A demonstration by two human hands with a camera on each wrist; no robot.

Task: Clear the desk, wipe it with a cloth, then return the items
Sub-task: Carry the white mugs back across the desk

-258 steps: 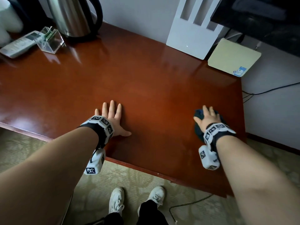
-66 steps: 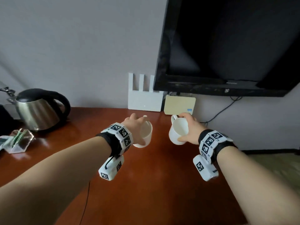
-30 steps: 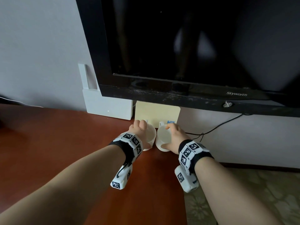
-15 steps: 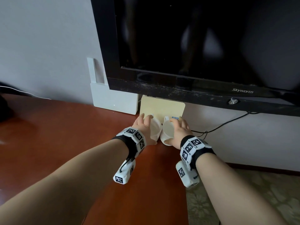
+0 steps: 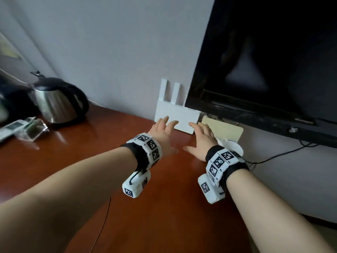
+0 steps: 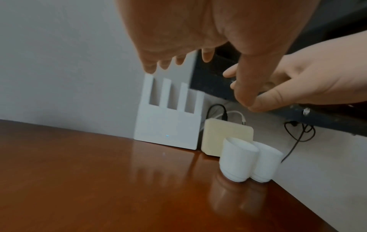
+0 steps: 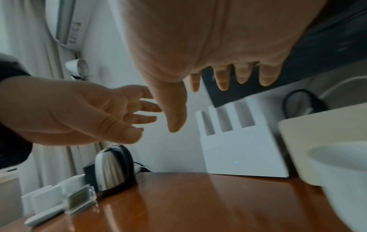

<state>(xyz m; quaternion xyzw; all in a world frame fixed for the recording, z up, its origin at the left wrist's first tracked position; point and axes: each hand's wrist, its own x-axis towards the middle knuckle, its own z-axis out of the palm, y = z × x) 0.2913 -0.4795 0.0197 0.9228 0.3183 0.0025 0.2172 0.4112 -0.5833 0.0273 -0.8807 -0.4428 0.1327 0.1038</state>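
Two white cups (image 6: 237,160) stand upright side by side at the desk's far right corner, in front of a beige box (image 6: 226,136). In the head view one cup (image 5: 230,145) peeks out behind my right wrist. My left hand (image 5: 164,130) and right hand (image 5: 201,136) hover above the red-brown desk (image 5: 91,161), left of the cups, fingers spread and holding nothing. In the right wrist view a cup (image 7: 341,175) fills the lower right, apart from the fingers (image 7: 242,75). No cloth is in view.
A white router (image 5: 175,117) leans on the wall behind my hands, under the edge of a black TV (image 5: 264,61). A steel kettle (image 5: 58,101), a remote (image 5: 11,126) and a clear holder (image 5: 34,128) sit at the far left. Cables hang past the right edge.
Both hands have let go of the cups, which now stand on the desk by the beige box. The hands have opened and drawn up and left; my view has swung left.
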